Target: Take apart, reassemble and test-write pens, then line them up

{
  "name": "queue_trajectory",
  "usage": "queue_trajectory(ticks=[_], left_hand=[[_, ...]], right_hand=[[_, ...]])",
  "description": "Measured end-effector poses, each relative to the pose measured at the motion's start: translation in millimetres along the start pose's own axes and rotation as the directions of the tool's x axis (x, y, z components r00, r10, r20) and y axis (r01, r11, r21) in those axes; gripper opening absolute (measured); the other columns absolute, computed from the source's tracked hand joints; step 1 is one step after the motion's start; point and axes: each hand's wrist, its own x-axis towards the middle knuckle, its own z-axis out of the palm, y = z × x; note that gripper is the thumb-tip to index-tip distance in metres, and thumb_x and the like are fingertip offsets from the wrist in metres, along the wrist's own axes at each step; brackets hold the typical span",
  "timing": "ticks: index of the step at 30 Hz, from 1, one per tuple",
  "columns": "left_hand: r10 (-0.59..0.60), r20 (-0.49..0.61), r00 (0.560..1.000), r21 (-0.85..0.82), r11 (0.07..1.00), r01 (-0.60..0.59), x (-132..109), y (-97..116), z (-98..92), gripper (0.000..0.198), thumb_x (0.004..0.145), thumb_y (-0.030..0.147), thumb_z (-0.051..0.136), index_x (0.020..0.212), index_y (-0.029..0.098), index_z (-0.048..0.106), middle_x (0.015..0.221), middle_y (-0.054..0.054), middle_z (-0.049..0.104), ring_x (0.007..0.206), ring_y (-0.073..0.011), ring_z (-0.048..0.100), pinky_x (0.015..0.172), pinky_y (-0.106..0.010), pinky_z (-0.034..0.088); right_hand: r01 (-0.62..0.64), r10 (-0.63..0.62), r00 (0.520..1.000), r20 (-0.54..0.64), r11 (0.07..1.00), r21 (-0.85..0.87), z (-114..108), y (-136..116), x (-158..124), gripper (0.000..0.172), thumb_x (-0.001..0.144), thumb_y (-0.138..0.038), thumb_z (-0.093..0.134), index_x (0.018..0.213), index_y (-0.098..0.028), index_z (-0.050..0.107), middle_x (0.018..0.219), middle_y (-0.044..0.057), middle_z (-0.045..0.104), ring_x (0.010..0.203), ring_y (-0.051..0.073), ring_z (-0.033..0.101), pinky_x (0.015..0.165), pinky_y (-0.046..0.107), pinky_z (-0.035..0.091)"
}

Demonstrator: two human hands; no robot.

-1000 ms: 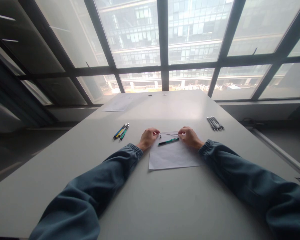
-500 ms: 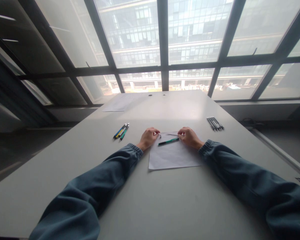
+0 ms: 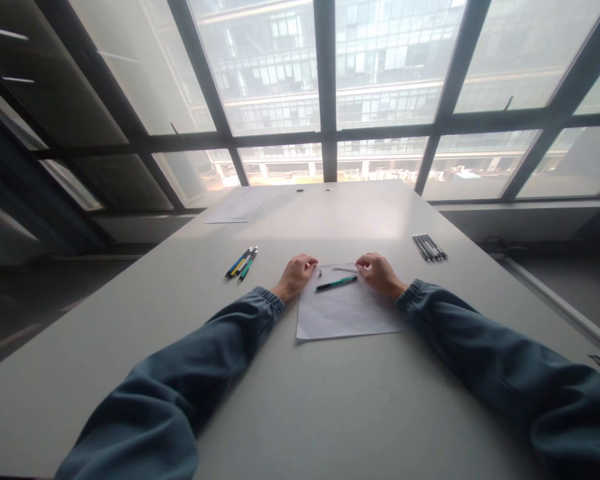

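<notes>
Counted two bare hands over one white desk (image 3: 300, 413), both in blue sleeves (image 3: 180, 373). Left hand (image 3: 295, 273) at the upper left edge of one white sheet (image 3: 347, 317); grip curled, thumb and fingertips drawn together; cannot tell about anything inside the pinch, too small to read. Right hand (image 3: 379, 273) at the upper right of the sheet; grip pinched on the near end of one thin rod (image 3: 343, 269), seen as a slim dark line pointing left over the far part of the sheet, short of the left fingertips.

On the sheet, counted one green-and-black pen (image 3: 337, 284), lying aslant just on the near side of the rod, right end close to the right fingertips. Noted one small dark piece (image 3: 321, 273) just beside the left fingertips; kind unreadable, contact uncertain.

Left of the left hand, on the desk: one group of coloured pens (image 3: 241, 264), close together; blue, yellow and green made out, about four in all, exact count uncertain. Right of the right hand: one row of grey-and-black pens (image 3: 430, 247), roughly parallel, about five, count uncertain.

Far end of the desk: paper (image 3: 235, 207) at the left corner, number of sheets unclear; one dark disc (image 3: 300, 191) and one smaller spot (image 3: 329, 190). Beyond: windows (image 3: 270, 67) in dark frames
</notes>
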Motion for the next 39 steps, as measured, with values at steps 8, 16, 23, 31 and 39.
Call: queue_trajectory(ticks=[8, 16, 23, 31, 39], left_hand=[[0.021, 0.011, 1.000, -0.052, 0.998, -0.020, -1, -4, -0.3, 0.013, 0.083, 0.020, 0.066, 0.084, 0.017, 0.078, 0.086, -0.006, 0.068, 0.075, -0.0166, 0.064, 0.075, -0.028, 0.054], [0.041, 0.024, 0.999, 0.013, 0.999, -0.041, 1, -1, -0.9, 0.009, 0.082, 0.016, 0.068, 0.079, 0.017, 0.076, 0.084, -0.005, 0.068, 0.074, -0.0171, 0.063, 0.078, -0.030, 0.053], [0.044, 0.038, 0.998, 0.082, 0.996, -0.047, 0, 3, -3.4, 0.009, 0.085, 0.016, 0.066, 0.082, 0.016, 0.075, 0.088, -0.007, 0.069, 0.079, -0.0196, 0.064, 0.086, -0.033, 0.051], [0.048, -0.098, 0.994, 0.067, 0.997, -0.042, 0, 2, -2.5, 0.011, 0.091, 0.021, 0.062, 0.089, 0.020, 0.072, 0.085, -0.004, 0.073, 0.082, -0.0197, 0.064, 0.084, -0.033, 0.051], [0.175, -0.168, 0.970, -0.036, 0.982, -0.184, -2, 15, -6.6, 0.010, 0.092, 0.026, 0.065, 0.096, 0.021, 0.073, 0.092, -0.004, 0.072, 0.088, -0.0188, 0.063, 0.089, -0.034, 0.051]], right_hand=[[0.011, -0.011, 1.000, 0.018, 1.000, 0.017, 0, 2, 0, 0.013, 0.083, -0.014, 0.065, 0.079, -0.018, 0.076, 0.081, 0.005, 0.070, 0.076, 0.019, 0.061, 0.078, 0.031, 0.047], [0.022, -0.021, 0.998, 0.067, 1.000, -0.013, 0, 3, -1, 0.010, 0.083, -0.018, 0.070, 0.079, -0.019, 0.078, 0.081, 0.006, 0.069, 0.077, 0.019, 0.061, 0.076, 0.029, 0.045], [0.015, -0.010, 0.995, 0.095, 0.998, -0.056, 1, 4, 0, 0.009, 0.085, -0.020, 0.069, 0.079, -0.018, 0.076, 0.083, 0.006, 0.068, 0.082, 0.020, 0.060, 0.079, 0.030, 0.044], [-0.008, 0.009, 1.000, 0.020, 0.999, -0.031, -2, 1, 0, 0.009, 0.089, -0.019, 0.062, 0.083, -0.017, 0.069, 0.082, 0.006, 0.067, 0.078, 0.019, 0.059, 0.075, 0.030, 0.044], [0.080, -0.069, 0.995, -0.077, 0.986, 0.147, -1, -2, -1, 0.013, 0.092, -0.020, 0.054, 0.084, -0.019, 0.064, 0.077, 0.002, 0.067, 0.074, 0.017, 0.061, 0.075, 0.029, 0.046]])
